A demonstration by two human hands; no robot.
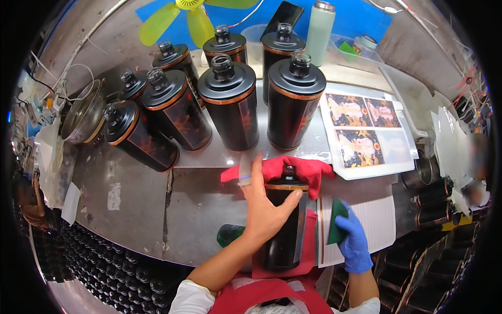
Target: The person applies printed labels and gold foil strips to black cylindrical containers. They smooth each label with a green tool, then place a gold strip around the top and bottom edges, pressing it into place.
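Observation:
A black bottle (282, 246) with a copper-coloured band round its shoulder lies tilted on a red cloth (320, 175) close to my body. Bare except for a pale wrap on one finger, my left hand (259, 206) grips it near the shoulder, with the thumb on top. In a blue glove, my right hand (355, 243) pinches a dark green flat scraper (336, 222) just right of the bottle. Another dark green piece (229, 235) lies left of my left forearm. Beyond my hands stand several similar black bottles (230, 104) with dark patterned panels.
Printed decal sheets (374, 144) lie on a white board at the right, above lined paper (379, 220). A green fan (201, 26), a pale green flask (320, 31) and plastic tubs are at the back. A steel bowl (73, 128) sits far left. Many bottles (110, 267) fill the lower left.

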